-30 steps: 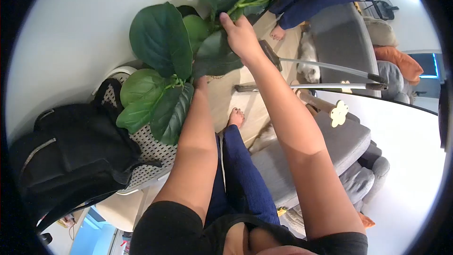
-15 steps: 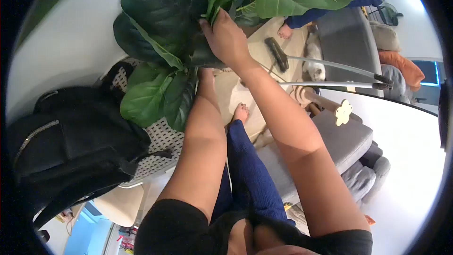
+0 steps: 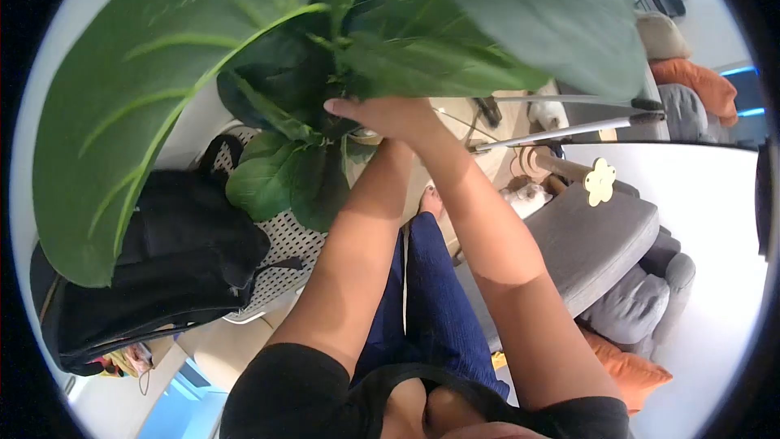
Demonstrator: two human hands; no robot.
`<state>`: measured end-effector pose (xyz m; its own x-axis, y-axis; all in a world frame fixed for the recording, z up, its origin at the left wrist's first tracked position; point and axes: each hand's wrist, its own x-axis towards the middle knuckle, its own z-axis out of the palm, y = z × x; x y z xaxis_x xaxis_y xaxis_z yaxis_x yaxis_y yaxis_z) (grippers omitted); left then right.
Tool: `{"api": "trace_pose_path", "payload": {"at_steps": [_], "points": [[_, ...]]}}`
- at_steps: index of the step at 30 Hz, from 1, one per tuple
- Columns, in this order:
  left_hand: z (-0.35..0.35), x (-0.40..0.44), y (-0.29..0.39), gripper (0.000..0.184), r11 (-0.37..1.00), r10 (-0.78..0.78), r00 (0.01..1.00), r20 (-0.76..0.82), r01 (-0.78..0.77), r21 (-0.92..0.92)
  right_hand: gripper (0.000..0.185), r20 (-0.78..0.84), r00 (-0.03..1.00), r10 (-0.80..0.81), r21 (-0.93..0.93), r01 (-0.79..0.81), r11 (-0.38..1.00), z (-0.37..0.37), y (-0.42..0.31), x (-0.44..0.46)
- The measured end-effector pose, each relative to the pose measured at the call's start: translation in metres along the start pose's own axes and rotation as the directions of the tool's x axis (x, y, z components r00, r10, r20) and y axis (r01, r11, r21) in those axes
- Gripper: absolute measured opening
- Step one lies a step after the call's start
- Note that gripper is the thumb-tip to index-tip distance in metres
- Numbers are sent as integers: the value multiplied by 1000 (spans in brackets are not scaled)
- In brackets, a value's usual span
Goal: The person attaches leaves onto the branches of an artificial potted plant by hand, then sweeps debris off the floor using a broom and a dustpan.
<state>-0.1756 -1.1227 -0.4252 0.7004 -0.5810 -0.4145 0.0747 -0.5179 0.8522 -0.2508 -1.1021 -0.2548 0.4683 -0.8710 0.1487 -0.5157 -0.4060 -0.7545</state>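
Observation:
A large-leaved green plant [image 3: 431, 53] fills the upper part of the view, its broad leaves close to the camera. My right hand [image 3: 386, 118] is at its stem, thumb across the stem and the other fingers mostly hidden by a leaf. My left arm [image 3: 357, 228] reaches up beneath the plant. Its hand is hidden behind my right wrist and the leaves, so its fingers do not show. Smaller lower leaves [image 3: 264, 183] hang left of my left forearm.
A black backpack [image 3: 162, 252] rests on a white perforated surface [image 3: 292, 240] at left. At right are a grey sofa [image 3: 589, 240], orange cushions [image 3: 695, 85], metal poles [image 3: 561, 132], a post with a yellow flower-shaped end [image 3: 601, 182] and a white cat [image 3: 528, 197].
The plant has shifted and tilted, bringing big leaves nearer across the top and left. My right hand has moved lower. The other person is now mostly covered by leaves.

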Motion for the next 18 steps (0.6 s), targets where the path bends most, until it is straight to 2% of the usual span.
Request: {"api": "trace_pose_path", "payload": {"at_steps": [2,3,4,6,7,8,11,12,13,14,15,16,17,18], "points": [[12,0,17,24,994,-37,999,12,38,-103,51,17,993,-116,-228,117,967,-31,-11,-13],[18,1,27,24,986,-58,998,21,61,-156,48,284,956,79,-308,13,951,-53,-20,-19],[25,2,35,23,975,-81,996,32,86,-207,48,267,958,100,-306,-14,952,-64,-17,-30],[40,-1,55,22,948,-124,991,52,134,-289,43,74,997,-18,-273,37,961,-84,-6,-48],[49,-1,58,22,937,-139,988,65,153,-314,34,-127,990,-67,-97,55,994,-93,4,-60],[54,-4,64,21,925,-156,985,67,170,-340,34,-151,988,-44,-92,30,995,-100,19,-71],[64,-20,77,20,884,-216,975,47,215,-416,30,-119,982,146,146,-129,981,-116,64,-112],[61,-30,75,20,867,-233,972,32,222,-446,30,-136,977,167,164,-144,976,-119,78,-125],[55,-42,66,19,848,-249,968,15,225,-479,31,-118,963,241,123,-227,966,-119,93,-137],[42,-58,54,19,825,-184,982,41,177,-537,33,-95,945,314,83,-307,948,-117,106,-150],[23,-70,29,8,787,-32,986,161,124,-604,33,-101,941,324,102,-314,944,-115,122,-157],[13,-101,21,5,758,-74,988,139,146,-636,36,-90,915,392,150,-377,914,-113,139,-159],[1,-140,4,6,751,-196,955,224,293,-592,39,-51,880,471,219,-451,865,-103,148,-170],[-2,-167,-8,6,705,-310,898,313,438,-558,53,84,865,494,218,-500,838,-107,151,-170]]}}
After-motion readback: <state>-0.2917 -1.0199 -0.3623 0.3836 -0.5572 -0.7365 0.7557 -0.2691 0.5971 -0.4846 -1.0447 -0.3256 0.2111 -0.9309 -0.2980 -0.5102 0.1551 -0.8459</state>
